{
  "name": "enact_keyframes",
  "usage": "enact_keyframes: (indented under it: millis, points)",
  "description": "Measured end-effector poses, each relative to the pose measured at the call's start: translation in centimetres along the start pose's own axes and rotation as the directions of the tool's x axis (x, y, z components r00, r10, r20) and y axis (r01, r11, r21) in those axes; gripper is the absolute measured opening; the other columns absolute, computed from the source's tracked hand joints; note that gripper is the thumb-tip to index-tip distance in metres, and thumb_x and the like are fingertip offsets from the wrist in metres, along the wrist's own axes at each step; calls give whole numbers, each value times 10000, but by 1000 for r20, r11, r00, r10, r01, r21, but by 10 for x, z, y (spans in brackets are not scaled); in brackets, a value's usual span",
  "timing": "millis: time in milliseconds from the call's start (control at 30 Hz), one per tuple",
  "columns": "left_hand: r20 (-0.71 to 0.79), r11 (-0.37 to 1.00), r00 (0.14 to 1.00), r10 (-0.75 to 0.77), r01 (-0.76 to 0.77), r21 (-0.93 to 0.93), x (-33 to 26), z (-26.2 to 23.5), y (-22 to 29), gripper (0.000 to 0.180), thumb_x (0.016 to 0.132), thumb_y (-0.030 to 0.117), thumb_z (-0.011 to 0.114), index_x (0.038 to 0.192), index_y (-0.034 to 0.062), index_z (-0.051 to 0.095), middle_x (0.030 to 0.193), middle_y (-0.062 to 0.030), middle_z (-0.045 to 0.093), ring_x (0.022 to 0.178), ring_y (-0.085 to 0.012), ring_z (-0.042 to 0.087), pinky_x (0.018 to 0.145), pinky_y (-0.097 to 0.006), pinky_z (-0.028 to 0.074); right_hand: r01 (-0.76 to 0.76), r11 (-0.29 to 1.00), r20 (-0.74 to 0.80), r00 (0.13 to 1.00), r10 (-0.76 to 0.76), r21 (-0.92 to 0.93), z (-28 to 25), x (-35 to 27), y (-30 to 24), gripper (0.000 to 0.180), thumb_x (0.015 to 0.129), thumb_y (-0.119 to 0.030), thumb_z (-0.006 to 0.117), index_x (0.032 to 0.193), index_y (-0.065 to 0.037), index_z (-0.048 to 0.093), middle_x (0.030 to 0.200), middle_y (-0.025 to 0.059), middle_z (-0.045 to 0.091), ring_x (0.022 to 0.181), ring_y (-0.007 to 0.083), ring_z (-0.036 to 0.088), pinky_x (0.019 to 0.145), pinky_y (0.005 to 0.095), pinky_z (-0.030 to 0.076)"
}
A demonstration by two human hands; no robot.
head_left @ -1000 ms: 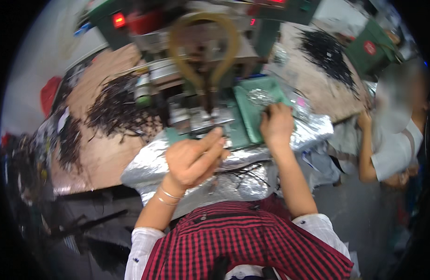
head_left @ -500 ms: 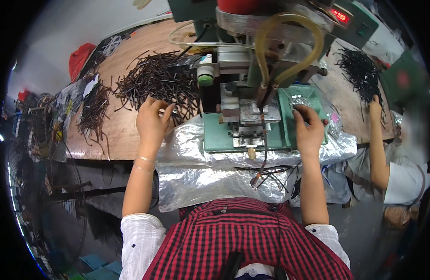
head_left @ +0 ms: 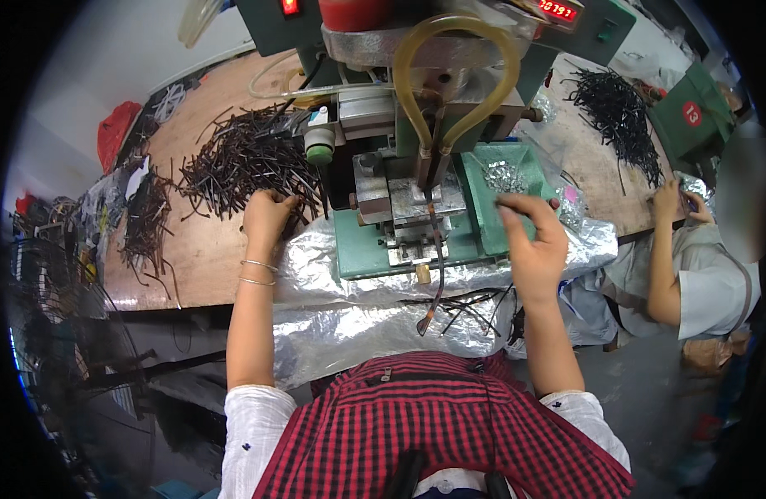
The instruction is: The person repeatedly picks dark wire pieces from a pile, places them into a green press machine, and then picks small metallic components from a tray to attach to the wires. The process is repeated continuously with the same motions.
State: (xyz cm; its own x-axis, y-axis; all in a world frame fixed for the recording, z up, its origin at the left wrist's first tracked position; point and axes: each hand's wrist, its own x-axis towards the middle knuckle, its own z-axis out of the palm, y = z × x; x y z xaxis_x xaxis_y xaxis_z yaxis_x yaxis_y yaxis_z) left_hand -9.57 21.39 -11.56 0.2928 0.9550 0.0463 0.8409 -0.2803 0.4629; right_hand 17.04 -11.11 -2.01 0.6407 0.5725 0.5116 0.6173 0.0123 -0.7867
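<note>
Left hand (head_left: 266,219), more curled than before, at the pile of dark strips (head_left: 248,158), any grasp unclear

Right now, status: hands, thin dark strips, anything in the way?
Left fingers at heaped thin dark strips, grip unclear. Right fingers parted at rectangular green tray of silvery bits. Dark cord dangling from green-and-grey metal press between them.

We're getting decent, fairly even light on the wooden bench (head_left: 204,270), with soft shadows. The crinkled silver foil (head_left: 308,337) kicks harsh white glare back at us, and the red digits (head_left: 557,10) glow hard. Fisheye bends the bench edge and drops to black at the rim. Lower left goes so murky we can't really make it out, and the co-worker's head (head_left: 745,195) is one smooth blur.
</note>
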Motion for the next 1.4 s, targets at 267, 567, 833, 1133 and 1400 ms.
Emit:
enact_keyframes:
  millis: [267, 567, 833, 1133, 1400]
  points:
    - [540, 485, 841, 0, 473, -736, -2, -32, 11, 179, 915, 172, 771, 799, 72, 677, 707, 31, 610, 541, -79, 510, 475, -248, 368, -70, 922, -53, 994, 97, 381, 71, 20, -14, 389, 866, 1, 763, 1228, 21, 621, 1039, 84, 719, 951, 151, 677, 893, 304, 530]
    - [-202, 200, 953, 227, -249, -948, -114, -106, 111, 156, 1017, 67, 639, 1137, -9, 575, 944, -167, 736, 684, -187, 711, 534, -238, 528, -126, 834, 78, 992, 100, 537, 62, 21, -56, 589, 861, 16, 729, 1405, 26, 506, 1165, 110, 687, 1021, 177, 665, 980, 323, 503]
    - [-526, 190, 215, 823, -977, -101, -143, -54, 174, 198, 794, 64, 825, 974, 40, 746, 1012, -143, 763, 662, -176, 676, 551, -274, 530, -166, 960, 19, 984, 174, -227, 5, 30, 36, 298, 913, -24, 673, 1207, 4, 711, 1151, 155, 750, 1145, 243, 697, 1010, 359, 511]
    - [-521, 102, 88, 849, -995, -1, -129, -33, 174, 285, 780, 120, 876, 1022, 80, 732, 1037, -104, 770, 590, -145, 616, 475, -262, 445, -22, 967, -176, 984, -24, -255, -16, 14, 67, 323, 900, -9, 695, 1222, -14, 703, 1107, 72, 738, 1028, 159, 681, 922, 304, 524]
    - [-527, 101, 86, 846, -995, 0, -127, -30, 176, 278, 790, 118, 865, 1037, 86, 741, 1027, -100, 771, 586, -136, 611, 473, -260, 444, -119, 908, 21, 990, 139, -402, -19, -5, 88, 149, 869, -14, 721, 1018, -23, 712, 996, 118, 715, 931, 272, 687, 859, 371, 527]
